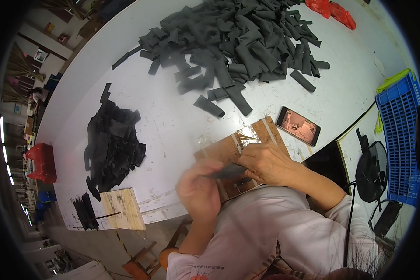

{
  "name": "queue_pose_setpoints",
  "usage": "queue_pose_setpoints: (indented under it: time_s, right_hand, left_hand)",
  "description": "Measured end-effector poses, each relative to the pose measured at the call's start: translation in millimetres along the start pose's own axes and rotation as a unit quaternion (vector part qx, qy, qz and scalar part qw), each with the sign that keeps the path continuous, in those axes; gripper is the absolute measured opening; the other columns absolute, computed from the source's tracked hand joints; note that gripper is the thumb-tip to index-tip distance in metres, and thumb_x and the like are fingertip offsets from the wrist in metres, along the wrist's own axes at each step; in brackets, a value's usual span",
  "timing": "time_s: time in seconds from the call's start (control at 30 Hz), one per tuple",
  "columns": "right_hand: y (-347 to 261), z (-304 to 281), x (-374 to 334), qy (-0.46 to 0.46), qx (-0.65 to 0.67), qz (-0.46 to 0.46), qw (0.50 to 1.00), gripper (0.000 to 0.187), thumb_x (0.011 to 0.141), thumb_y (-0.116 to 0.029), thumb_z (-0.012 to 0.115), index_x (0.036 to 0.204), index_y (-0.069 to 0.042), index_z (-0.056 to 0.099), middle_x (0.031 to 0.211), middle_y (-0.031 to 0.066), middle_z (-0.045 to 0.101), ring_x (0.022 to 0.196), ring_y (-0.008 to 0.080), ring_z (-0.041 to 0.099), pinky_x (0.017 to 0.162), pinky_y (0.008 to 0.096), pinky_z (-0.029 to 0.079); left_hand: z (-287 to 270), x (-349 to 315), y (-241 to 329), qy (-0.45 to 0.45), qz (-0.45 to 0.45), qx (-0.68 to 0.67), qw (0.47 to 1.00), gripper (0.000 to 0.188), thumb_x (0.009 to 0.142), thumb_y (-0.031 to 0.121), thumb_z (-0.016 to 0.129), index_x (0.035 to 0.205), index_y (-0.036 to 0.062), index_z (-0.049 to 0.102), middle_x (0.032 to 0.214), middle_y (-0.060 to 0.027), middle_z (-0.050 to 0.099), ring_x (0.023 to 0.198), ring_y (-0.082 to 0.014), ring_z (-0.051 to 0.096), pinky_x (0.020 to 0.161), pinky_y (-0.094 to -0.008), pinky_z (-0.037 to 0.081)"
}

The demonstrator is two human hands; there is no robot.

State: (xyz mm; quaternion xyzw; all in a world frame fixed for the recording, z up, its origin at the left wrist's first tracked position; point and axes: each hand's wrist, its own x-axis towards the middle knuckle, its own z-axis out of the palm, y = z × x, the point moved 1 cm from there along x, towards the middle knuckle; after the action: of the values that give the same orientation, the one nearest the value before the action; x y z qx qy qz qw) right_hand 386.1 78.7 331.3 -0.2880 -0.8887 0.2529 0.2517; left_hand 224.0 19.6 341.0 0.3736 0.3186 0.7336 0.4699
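My left hand [198,189], a little blurred, and my right hand [265,162] meet near the table's front edge, in front of my body. Stretched between them is a dark grey piece of fabric [226,171]; the fingers of both hands are closed on its two ends. Beneath lies a brown board [218,152] with light strips across it and shiny, thin metal pieces [248,138] on top. My fingers hide part of the board and the fabric's ends.
A large heap of dark grey fabric tubes [247,42] covers the far table. Flat black pieces [112,140] are piled left, above a wooden block [123,208]. A phone [298,126] lies right of the board. Farther right stand a blue crate [396,140] and black bag [372,163].
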Motion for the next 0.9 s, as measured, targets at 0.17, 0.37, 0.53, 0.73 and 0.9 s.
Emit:
queue_pose_setpoints:
  time_s: [0.17, 0.37, 0.53, 0.73, 0.9]
  right_hand:
    - [4, 13, 4, -0.032, -0.004, 0.030, 0.999, 0.011, 0.069, -0.008, 0.062, 0.068, -0.002, 0.053, 0.068, 0.0119, 0.057, 0.063, 0.0298, 0.059, 0.054, 0.0390, 0.047]
    - [4, 12, -8, -0.049, -0.012, 0.017, 0.999, 0.014, 0.070, -0.010, 0.064, 0.072, 0.000, 0.055, 0.069, 0.0131, 0.057, 0.063, 0.0313, 0.058, 0.056, 0.0395, 0.047]
    - [-9, -51, 45, 0.022, 0.172, 0.025, 0.985, 0.029, 0.079, -0.027, 0.060, 0.075, 0.002, 0.057, 0.067, 0.0105, 0.058, 0.061, 0.0249, 0.057, 0.056, 0.0324, 0.042]
    - [57, -26, 76, 0.146, 0.208, 0.314, 0.915, 0.040, 0.089, -0.040, 0.051, 0.080, -0.003, 0.059, 0.057, 0.0021, 0.050, 0.054, 0.0087, 0.046, 0.050, 0.0247, 0.036]
    - [93, 62, 17, 0.045, 0.105, 0.309, 0.944, 0.032, 0.089, -0.029, 0.054, 0.079, 0.002, 0.058, 0.057, 0.0136, 0.054, 0.050, 0.0229, 0.052, 0.050, 0.0351, 0.039]
  left_hand:
    - [-8, -1, -6, -0.019, -0.050, -0.003, 0.999, 0.012, 0.086, 0.002, 0.053, 0.094, -0.0042, 0.058, 0.097, -0.0157, 0.060, 0.087, -0.0217, 0.057, 0.084, -0.0339, 0.045]
    - [-8, -2, -4, -0.011, -0.070, 0.038, 0.997, 0.011, 0.085, -0.002, 0.049, 0.091, -0.0036, 0.058, 0.091, -0.0169, 0.061, 0.088, -0.0233, 0.056, 0.083, -0.0350, 0.043]
    - [-20, -1, -8, 0.048, -0.106, 0.085, 0.990, 0.013, 0.085, -0.001, 0.050, 0.096, -0.0042, 0.056, 0.093, -0.0136, 0.062, 0.086, -0.0181, 0.059, 0.079, -0.0297, 0.047]
    - [-98, 12, -33, 0.188, -0.084, 0.339, 0.918, 0.014, 0.089, 0.007, 0.054, 0.097, -0.0039, 0.056, 0.085, -0.0082, 0.061, 0.077, -0.0132, 0.058, 0.071, -0.0242, 0.047]
    - [-197, 44, -16, 0.281, 0.038, 0.605, 0.744, 0.016, 0.079, 0.001, 0.050, 0.093, -0.0027, 0.057, 0.084, -0.0184, 0.061, 0.079, -0.0310, 0.060, 0.073, -0.0376, 0.046]
